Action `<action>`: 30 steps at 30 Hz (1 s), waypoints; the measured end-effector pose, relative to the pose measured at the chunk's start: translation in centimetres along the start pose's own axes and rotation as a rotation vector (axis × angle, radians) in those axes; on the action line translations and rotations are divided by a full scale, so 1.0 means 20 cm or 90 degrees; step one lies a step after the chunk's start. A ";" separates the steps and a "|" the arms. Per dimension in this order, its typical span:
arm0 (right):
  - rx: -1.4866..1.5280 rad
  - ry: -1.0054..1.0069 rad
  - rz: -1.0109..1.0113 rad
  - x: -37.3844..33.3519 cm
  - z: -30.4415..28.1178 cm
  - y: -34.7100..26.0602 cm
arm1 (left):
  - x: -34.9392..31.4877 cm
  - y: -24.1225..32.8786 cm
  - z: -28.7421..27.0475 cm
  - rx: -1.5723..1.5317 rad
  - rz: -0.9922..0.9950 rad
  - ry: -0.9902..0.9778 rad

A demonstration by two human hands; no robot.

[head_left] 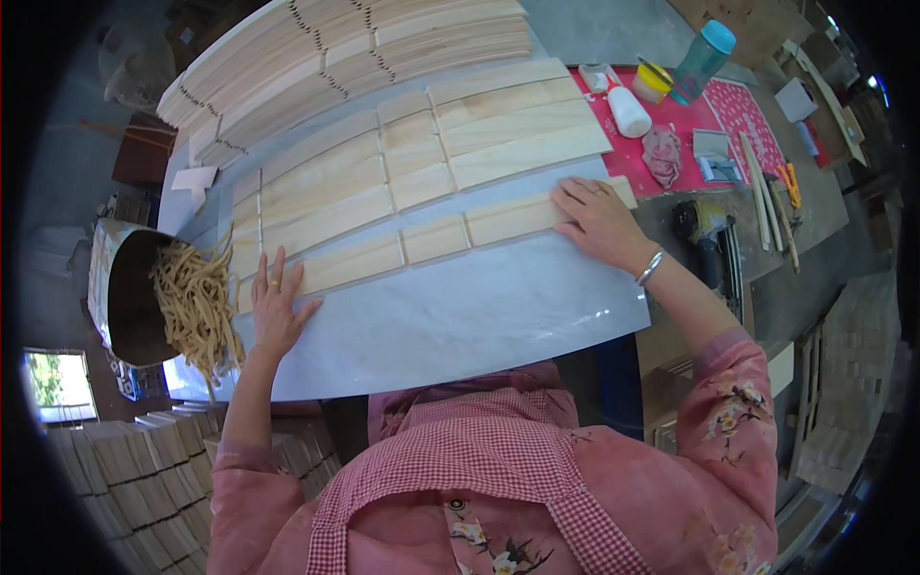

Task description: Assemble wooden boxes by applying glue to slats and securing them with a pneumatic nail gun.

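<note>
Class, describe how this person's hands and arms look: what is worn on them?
The gloveless left hand wears a gold-toned ring. The right hand, also gloveless, has a silver bracelet at the wrist. The left sleeve and right sleeve are pink, ending near the elbows; the right is flower-patterned.

The person wears a dusky pink shirt with wide sleeves. Pale blossoms on dark twigs are printed on the right sleeve and down the front, where a round, dark button shows. Over it goes a red-and-white checked apron, its bib curving into broad straps (the checks are very small). A shiny silver bracelet circles the right wrist, and a thin gold-coloured ring sits on a left-hand finger.
</note>
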State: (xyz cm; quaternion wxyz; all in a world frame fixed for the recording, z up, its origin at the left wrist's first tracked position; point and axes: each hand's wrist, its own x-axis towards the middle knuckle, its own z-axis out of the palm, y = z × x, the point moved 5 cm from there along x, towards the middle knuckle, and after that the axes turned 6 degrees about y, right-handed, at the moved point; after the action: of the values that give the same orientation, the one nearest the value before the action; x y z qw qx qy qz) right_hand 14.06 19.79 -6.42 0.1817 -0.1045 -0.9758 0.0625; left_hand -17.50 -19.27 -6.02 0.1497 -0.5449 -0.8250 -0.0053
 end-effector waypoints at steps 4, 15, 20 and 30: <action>-0.024 -0.078 0.000 0.00 -0.13 -0.05 | 0.02 -0.10 -0.14 -0.014 -0.028 -0.096; -0.150 0.029 0.143 -0.07 -0.35 -0.04 | -0.09 0.06 -0.35 -0.190 -0.089 -0.238; -0.175 0.027 0.261 -0.17 -0.23 -0.09 | -0.12 0.27 -0.30 -0.248 -0.021 -0.141; 0.101 -0.074 0.156 -0.12 -0.25 -0.42 | -0.08 0.27 -0.21 -0.248 -0.099 -0.271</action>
State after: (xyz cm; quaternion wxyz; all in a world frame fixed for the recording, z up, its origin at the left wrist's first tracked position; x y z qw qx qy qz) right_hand 16.56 11.53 -1.24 0.1235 -0.2041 -0.9567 0.1670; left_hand -10.95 -19.29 -3.23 -0.1346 -0.4874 -0.8606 -0.0606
